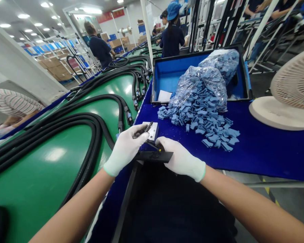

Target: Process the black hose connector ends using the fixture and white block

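My left hand [128, 145], in a white glove, has its thumb and fingers pinched together by a silver metal block [154, 129] with holes in it. A small black spring-like piece [148, 127] shows at these fingertips, over the block. Also gloved in white, my right hand [180, 158] is curled in just to the right, its fingertips partly hidden. A thin dark rod with a yellow mark [159, 149] runs between the two hands. Just below them is a flat black strip [154, 156] at the bench edge. What the right fingers grip is hidden.
Loose blue plastic clips [205, 118] spill from a clear bag [201, 79] by a blue crate [164, 69]. A beige fan [276, 113] stands right. Black corrugated hoses [91, 118] lie on the green conveyor [53, 168] at left. Several people work farther off.
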Tool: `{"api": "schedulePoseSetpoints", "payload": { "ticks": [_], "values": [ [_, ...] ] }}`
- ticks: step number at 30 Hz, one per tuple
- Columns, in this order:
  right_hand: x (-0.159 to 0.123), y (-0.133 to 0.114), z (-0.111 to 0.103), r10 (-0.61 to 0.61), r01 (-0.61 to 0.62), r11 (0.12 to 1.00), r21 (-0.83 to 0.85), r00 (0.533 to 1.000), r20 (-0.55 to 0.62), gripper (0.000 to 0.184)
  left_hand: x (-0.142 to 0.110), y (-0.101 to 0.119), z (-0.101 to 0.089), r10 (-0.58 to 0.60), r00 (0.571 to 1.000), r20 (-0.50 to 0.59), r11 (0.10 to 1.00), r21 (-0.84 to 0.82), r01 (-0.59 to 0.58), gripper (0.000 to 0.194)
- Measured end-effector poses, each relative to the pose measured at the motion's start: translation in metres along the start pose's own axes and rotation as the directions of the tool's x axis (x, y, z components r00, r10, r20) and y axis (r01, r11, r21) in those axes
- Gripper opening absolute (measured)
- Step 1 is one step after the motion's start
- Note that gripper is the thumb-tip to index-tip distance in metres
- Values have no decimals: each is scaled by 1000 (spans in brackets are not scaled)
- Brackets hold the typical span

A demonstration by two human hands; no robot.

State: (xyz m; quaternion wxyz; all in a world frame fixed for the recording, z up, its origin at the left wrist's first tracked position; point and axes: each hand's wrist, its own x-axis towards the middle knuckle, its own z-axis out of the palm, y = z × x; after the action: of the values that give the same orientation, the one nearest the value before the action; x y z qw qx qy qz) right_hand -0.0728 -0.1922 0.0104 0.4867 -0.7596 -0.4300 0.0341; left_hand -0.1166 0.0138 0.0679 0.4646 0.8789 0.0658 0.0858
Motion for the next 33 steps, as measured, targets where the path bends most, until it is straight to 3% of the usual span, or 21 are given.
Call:
{"api": "schedulePoseSetpoints", "payload": {
  "ticks": [2, 6, 10, 15, 17, 19, 22, 23, 25, 27, 29, 33],
  "values": [
    [-1, 1, -3, -14, 13, 999, 36, 1000, 17, 41, 4, 2, 0, 2, 1000, 19, 999, 34, -3, 46],
    [0, 15, -1, 54, -50, 998, -37, 992, 111, 7, 5, 1, -2, -28, 999, 32, 994, 104, 25, 43],
    [7, 34, 14, 153, -141, 979, -145, 986, 71, 14, 6, 0, -2, -43, 999, 19, 996, 81, 42, 46],
    [7, 31, 8, 83, -77, 993, -93, 995, 62, 4, 15, 0, -2, -15, 999, 50, 1000, 22, 14, 46],
    [2, 25, -6, -9, 15, 999, -43, 993, 118, 12, 17, 0, -1, -22, 998, 53, 999, -47, 24, 47],
    [-4, 22, -20, -20, 35, 992, -124, 993, 119, 24, 17, 0, 2, -38, 999, 25, 991, -128, 41, 51],
    [-14, 19, -32, 72, -87, 936, -340, 996, -57, 37, 14, 3, 4, -54, 998, -38, 981, -188, 46, 54],
    [-17, 16, -32, 91, -122, 940, -318, 990, -111, 51, 12, 5, 5, -54, 998, -41, 982, -182, 45, 53],
    [-22, 8, -29, 168, -177, 981, -75, 979, -117, 70, 7, 10, 4, -5, 1000, 12, 993, -116, 6, 46],
    [-26, -2, -22, 292, -269, 922, 278, 955, -44, 57, 1, 15, 3, 107, 988, 116, 994, -14, -106, 37],
    [-26, -9, -17, 394, -342, 785, 517, 919, 10, 40, -3, 19, 3, 221, 949, 225, 969, 58, -239, 32],
    [-22, -13, -15, 429, -334, 704, 627, 903, -1, 41, -7, 18, 6, 279, 888, 366, 944, 66, -324, 29]
  ]
}}
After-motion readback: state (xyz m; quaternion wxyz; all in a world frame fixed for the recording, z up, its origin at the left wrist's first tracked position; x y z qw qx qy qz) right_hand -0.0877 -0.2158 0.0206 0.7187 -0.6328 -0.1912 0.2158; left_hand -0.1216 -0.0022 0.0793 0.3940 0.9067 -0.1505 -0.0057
